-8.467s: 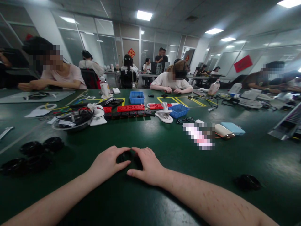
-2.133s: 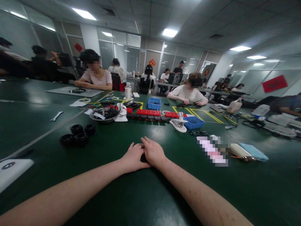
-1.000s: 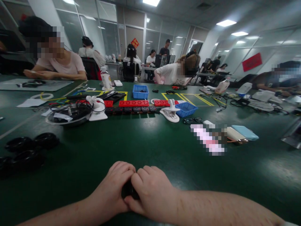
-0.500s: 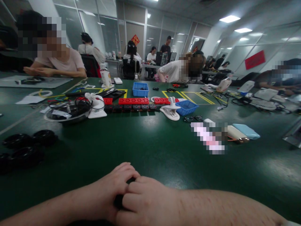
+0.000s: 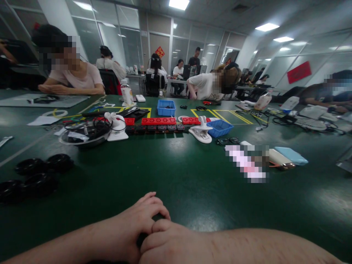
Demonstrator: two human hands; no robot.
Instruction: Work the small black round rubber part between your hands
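Black object (image 5: 141,239), shape mostly hidden, left hand (image 5: 137,219) and right hand (image 5: 169,242) gripping it

Between my fingers (image 5: 158,208), a mostly hidden piece (image 5: 141,239) looks near-black. To my left, the thick, shiny ring-shaped pieces (image 5: 30,166) are black too. My glossy tabletop (image 5: 118,168) is deep green, marked with yellow rectangular outlines (image 5: 244,117). Ahead of me, a long row of red plastic blocks (image 5: 158,121) repeats dark-outlined squares. I see blue open plastic trays (image 5: 166,112), a white plastic clip (image 5: 202,134) and a pale-blue flat case (image 5: 291,156).
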